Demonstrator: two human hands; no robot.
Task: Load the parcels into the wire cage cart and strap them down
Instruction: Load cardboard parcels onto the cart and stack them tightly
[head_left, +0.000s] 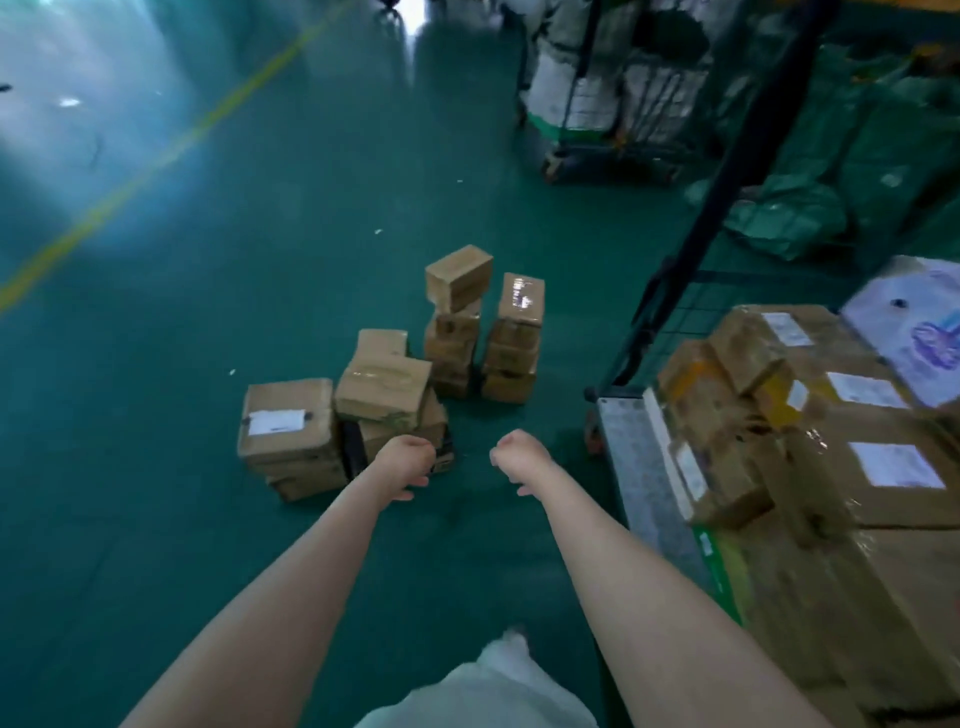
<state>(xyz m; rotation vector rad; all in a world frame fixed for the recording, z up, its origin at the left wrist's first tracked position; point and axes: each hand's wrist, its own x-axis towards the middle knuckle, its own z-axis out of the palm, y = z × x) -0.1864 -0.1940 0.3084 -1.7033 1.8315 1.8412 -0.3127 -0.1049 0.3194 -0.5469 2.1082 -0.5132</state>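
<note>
The fingers (404, 493) of the left hand (408, 460) are drooping, loosely curled and holding nothing. Left of them and just beyond, loose parcels (285, 426) are sitting in low stacks on the green floor (156, 519). The right hand (519, 457) is hanging beside it the same way, its fingers slack and empty. Right of those fingers the wire cage cart (631, 467) is standing, carrying taped boxes (883, 467).

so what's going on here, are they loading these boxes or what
A person stretches an empty left hand and right hand toward the parcels piled on the green floor. The wire cage cart to the right already holds several boxes. No strap shows.
</note>
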